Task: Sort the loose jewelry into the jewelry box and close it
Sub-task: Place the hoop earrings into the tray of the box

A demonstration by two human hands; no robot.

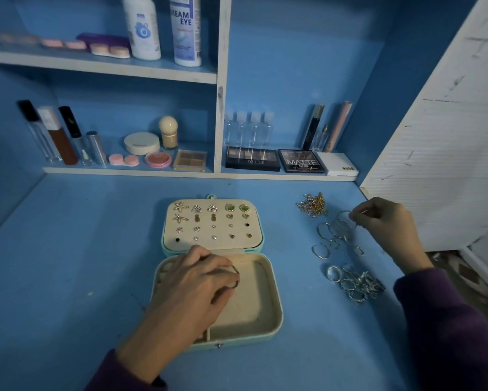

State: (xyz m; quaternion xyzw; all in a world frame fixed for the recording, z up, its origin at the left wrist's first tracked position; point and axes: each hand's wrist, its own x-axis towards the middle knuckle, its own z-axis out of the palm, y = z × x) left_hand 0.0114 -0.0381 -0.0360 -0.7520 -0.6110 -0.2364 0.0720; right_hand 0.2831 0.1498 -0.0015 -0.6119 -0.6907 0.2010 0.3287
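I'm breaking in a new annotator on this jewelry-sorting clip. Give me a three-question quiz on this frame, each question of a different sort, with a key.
1. True or false: the jewelry box is shut.
2. Which hand pinches a thin hoop over the hoop pile? A) left hand B) right hand
3. Fill in: the tangled chains lie ___ from the person than the ring pile.
Key: 1 false, its lid lies open. 2 B; the left hand holds a ring over the box's tray. 3 farther.
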